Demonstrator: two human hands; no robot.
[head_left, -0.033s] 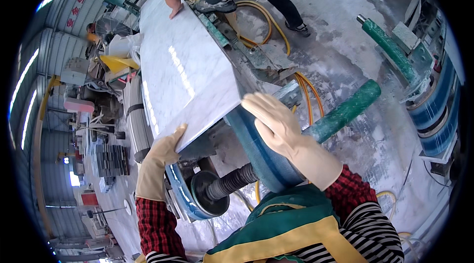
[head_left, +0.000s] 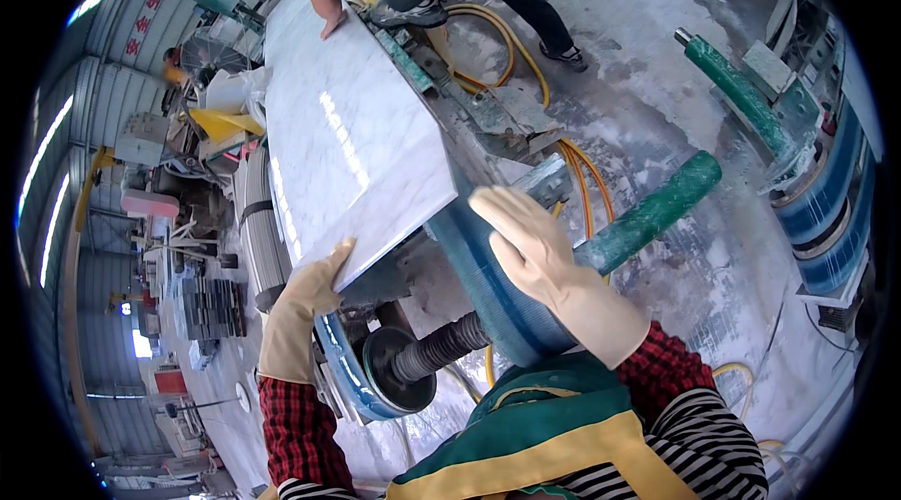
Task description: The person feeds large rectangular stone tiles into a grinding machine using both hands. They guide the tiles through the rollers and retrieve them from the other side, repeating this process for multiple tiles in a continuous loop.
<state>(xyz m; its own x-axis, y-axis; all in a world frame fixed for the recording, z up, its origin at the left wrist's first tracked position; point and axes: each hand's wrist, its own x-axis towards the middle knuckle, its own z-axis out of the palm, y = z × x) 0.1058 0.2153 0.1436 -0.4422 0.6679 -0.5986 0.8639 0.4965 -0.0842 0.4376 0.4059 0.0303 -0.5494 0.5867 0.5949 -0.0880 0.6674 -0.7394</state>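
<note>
A glossy white marble slab (head_left: 375, 139) with faint grey veins stretches away in front of me. My left hand (head_left: 305, 298), in a cream rubber glove, grips its near left corner, thumb on top and the other fingers hidden beneath. Beside the near right corner, my right hand (head_left: 544, 261) is held flat, fingers stretched out and together; a narrow gap shows between fingertips and slab. Below that hand lies a wide blue belt (head_left: 502, 284) of a machine. Across the slab, a co-worker's bare hand (head_left: 332, 23) rests on the far right part of its surface.
A green cylindrical bar (head_left: 657, 209) sticks out to the right of my right hand. Yellow hoses (head_left: 587, 176) run over the wet floor. Below the slab sits a ribbed black shaft (head_left: 436, 347). Another blue-belted machine (head_left: 826, 219) stands far right. Stacked dark slabs (head_left: 208, 306) lie left.
My right hand has drawn slightly back and to the right, away from the slab's near right corner. My left hand keeps its grip, and the slab looks almost unmoved.
</note>
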